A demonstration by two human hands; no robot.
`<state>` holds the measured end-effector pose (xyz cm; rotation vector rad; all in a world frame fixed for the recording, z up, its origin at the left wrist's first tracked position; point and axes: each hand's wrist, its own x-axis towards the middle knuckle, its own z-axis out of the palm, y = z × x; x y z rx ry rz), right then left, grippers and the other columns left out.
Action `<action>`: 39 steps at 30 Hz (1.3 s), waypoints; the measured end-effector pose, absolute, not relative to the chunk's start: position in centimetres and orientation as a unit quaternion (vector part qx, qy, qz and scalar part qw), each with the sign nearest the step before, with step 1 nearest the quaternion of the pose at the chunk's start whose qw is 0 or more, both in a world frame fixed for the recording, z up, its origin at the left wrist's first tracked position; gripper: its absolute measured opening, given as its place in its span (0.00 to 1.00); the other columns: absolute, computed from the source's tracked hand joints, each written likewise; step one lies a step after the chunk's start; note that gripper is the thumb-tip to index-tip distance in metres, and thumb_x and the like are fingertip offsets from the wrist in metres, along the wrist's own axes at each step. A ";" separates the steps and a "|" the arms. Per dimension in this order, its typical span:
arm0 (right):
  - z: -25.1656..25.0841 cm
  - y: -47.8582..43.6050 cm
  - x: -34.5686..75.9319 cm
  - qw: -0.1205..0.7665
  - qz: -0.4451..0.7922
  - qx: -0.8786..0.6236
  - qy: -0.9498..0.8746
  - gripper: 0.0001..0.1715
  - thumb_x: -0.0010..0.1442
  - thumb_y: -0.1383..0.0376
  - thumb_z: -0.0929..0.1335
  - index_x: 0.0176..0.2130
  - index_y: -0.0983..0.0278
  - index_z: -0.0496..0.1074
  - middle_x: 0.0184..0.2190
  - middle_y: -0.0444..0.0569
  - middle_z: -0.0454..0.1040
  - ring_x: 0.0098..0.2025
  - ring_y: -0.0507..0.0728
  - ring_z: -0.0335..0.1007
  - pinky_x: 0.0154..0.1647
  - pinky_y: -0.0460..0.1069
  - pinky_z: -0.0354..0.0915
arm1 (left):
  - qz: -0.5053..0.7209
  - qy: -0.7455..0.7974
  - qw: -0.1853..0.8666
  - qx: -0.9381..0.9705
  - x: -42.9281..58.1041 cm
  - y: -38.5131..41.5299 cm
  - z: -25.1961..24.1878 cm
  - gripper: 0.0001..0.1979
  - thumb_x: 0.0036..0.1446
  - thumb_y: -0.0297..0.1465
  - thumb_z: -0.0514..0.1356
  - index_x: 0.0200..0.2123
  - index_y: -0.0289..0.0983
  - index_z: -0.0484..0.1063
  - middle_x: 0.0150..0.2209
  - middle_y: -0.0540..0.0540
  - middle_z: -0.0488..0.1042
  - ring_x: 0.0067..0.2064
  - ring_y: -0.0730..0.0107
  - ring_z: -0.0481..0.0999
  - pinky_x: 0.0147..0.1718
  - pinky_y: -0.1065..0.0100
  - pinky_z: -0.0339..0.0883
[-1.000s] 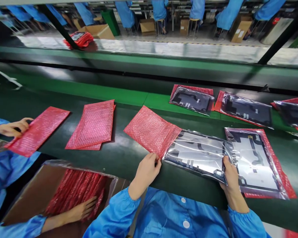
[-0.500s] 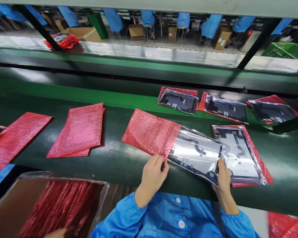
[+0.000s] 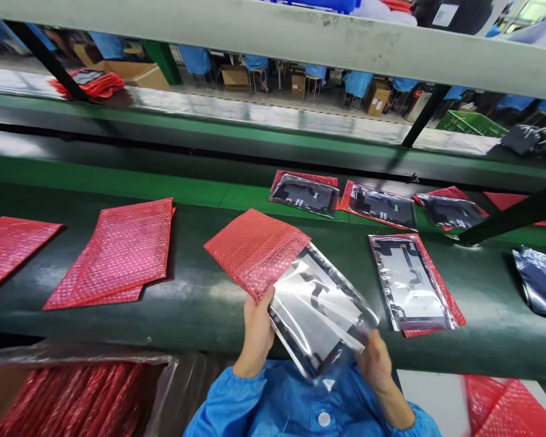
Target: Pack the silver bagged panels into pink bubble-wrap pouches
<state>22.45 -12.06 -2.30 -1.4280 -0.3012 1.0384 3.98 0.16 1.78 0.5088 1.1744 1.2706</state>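
Note:
My left hand is closed on the near corner of a red bubble-wrap bag, with the thumb on top by the mouth. A silver-and-black screen panel in a clear plastic bag sticks partly out of that mouth, tilted toward me. My right hand, a little blurred, grips the panel's right edge through the clear plastic. The part of the panel inside the red bag is hidden. To the right, another bagged panel lies on a red bubble-wrap bag.
Red bubble-wrap bags lie on the dark green belt to the left. Several bagged panels rest on red bags along the far side. A box of red bags stands lower left. A black post slants in from the right.
The red bag and panel have turned and come nearer to me, the panel's outer end swinging down. My right hand has moved down and left with it. The co-worker's hand at left is gone from view.

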 end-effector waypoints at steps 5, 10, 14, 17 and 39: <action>0.5 -8.9 26.0 0.561 0.497 -0.612 -0.253 0.33 0.46 0.41 0.75 0.42 0.61 0.80 0.31 0.52 0.81 0.26 0.58 0.73 0.26 0.52 0.68 | 0.479 0.539 0.628 0.293 2.8 0.3 2.7 0.21 0.41 0.43 0.74 0.35 0.37 0.78 0.35 0.46 0.81 0.37 0.65 0.79 0.39 0.67 0.73; 1.6 -5.6 25.9 0.471 0.386 -0.669 -0.426 0.25 0.57 0.47 0.71 0.44 0.63 0.78 0.31 0.50 0.80 0.25 0.56 0.71 0.26 0.50 0.67 | 0.424 0.545 0.585 0.427 2.6 -0.8 3.0 0.16 0.49 0.42 0.69 0.36 0.37 0.79 0.39 0.44 0.82 0.45 0.59 0.80 0.47 0.63 0.72; 2.1 -5.2 24.9 0.332 0.246 -0.701 -0.581 0.20 0.68 0.54 0.60 0.37 0.61 0.75 0.27 0.49 0.77 0.27 0.57 0.72 0.30 0.49 0.65 | 0.407 0.550 0.555 0.473 2.3 -0.8 2.6 0.16 0.51 0.41 0.66 0.37 0.36 0.78 0.40 0.43 0.82 0.44 0.57 0.80 0.48 0.61 0.71; 1.6 -6.2 24.9 0.278 0.214 -0.694 -0.629 0.19 0.67 0.59 0.57 0.32 0.60 0.72 0.24 0.49 0.74 0.26 0.58 0.71 0.30 0.50 0.62 | 0.420 0.549 0.534 0.487 2.0 -1.0 1.5 0.14 0.47 0.37 0.65 0.36 0.35 0.76 0.37 0.44 0.81 0.41 0.58 0.79 0.44 0.61 0.72; 2.8 -16.6 26.0 0.101 0.347 -0.576 -0.733 0.16 0.68 0.67 0.55 0.29 0.58 0.61 0.22 0.45 0.70 0.25 0.56 0.71 0.27 0.49 0.59 | -0.105 0.503 0.162 0.842 -3.9 -12.1 1.0 0.11 0.64 0.28 0.50 0.33 0.37 0.72 0.29 0.41 0.79 0.30 0.56 0.80 0.28 0.65 0.65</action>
